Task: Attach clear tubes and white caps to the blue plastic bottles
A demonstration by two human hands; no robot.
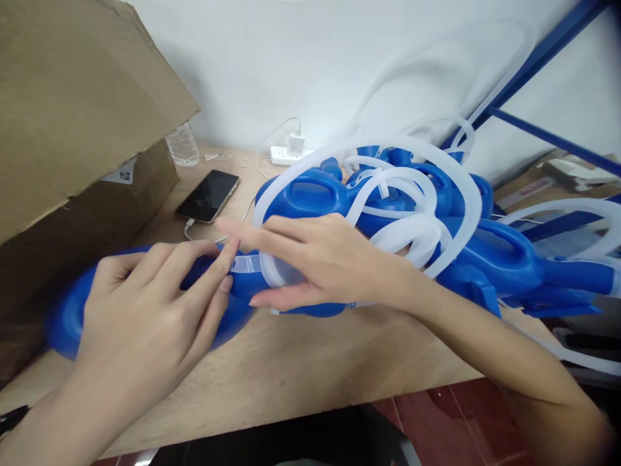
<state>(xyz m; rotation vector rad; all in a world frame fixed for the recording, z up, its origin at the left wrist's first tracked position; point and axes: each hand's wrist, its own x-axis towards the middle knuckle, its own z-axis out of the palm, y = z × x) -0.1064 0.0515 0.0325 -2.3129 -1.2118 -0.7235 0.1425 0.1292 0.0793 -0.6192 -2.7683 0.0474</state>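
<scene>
A: Where is the blue bottle kept, and how is it handled?
B: It is laid on the surface, under the left grip. By the left grip it is covered with bent fingers, and the forefinger and thumb are brought near the end of the pale strap. Whether the strap is really pinched cannot be told.
A: And the right grip?
B: It is curved over the whitish cap, with the thumb lowered at the near side. How firmly the cap is pressed cannot be told.
A: What could go wrong there?
B: The cap could be seated crookedly, because the bottle's neck is mostly hidden by the fingers. The strap could also be twisted, if the cap is turned while its end is held fast.
A: Is any danger given by the tube?
B: Probably yes. It is looped beyond and to the right of the right grip, above other blue bottles. If it is caught there, the cap could be dragged sideways.
A: And the phone?
B: It is placed beyond the left grip, with its cable plugged in; by a sudden slip of the bottle, both could be knocked.
</scene>
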